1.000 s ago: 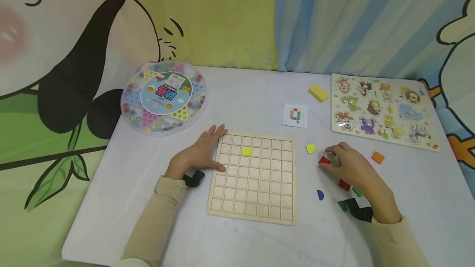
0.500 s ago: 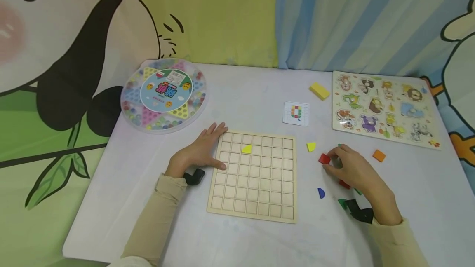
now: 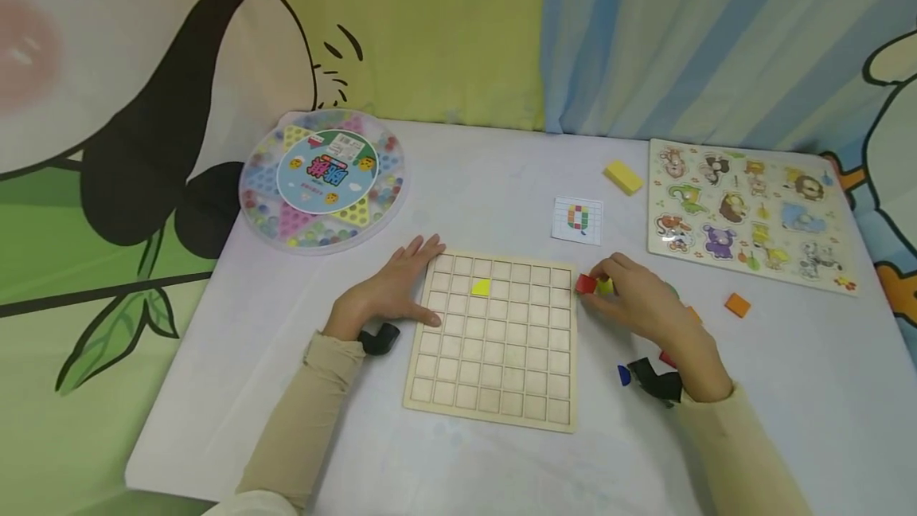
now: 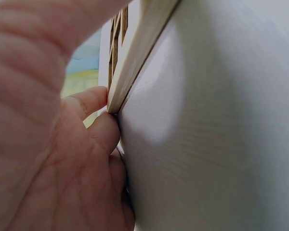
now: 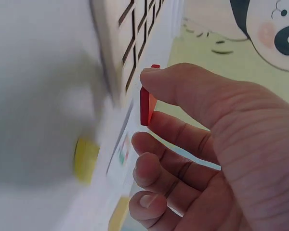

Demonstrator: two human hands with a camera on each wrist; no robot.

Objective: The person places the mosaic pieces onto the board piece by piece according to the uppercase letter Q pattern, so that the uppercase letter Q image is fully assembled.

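My right hand (image 3: 637,297) pinches a red square tile (image 3: 585,284) between thumb and forefinger, close to the right edge of the wooden grid board (image 3: 494,357). In the right wrist view the red tile (image 5: 145,103) stands on edge, held near its corner, with the other fingers loosely bent. My left hand (image 3: 387,289) rests with fingers spread at the board's upper left edge. The left wrist view shows a fingertip touching the board's side (image 4: 135,57). One yellow quarter-round tile (image 3: 481,287) lies in a cell near the board's top. Another yellow tile (image 3: 606,287) is partly hidden behind my right hand.
Around my right wrist lie a blue half-round tile (image 3: 624,375), a partly hidden red tile (image 3: 667,359) and an orange tile (image 3: 737,305). A pattern card (image 3: 577,220), a yellow block (image 3: 623,177), an animal puzzle board (image 3: 752,217) and a round marble game (image 3: 322,181) stand further back.
My right hand has lifted the red tile from among the loose tiles and carried it left to beside the board. The left hand stays in place.
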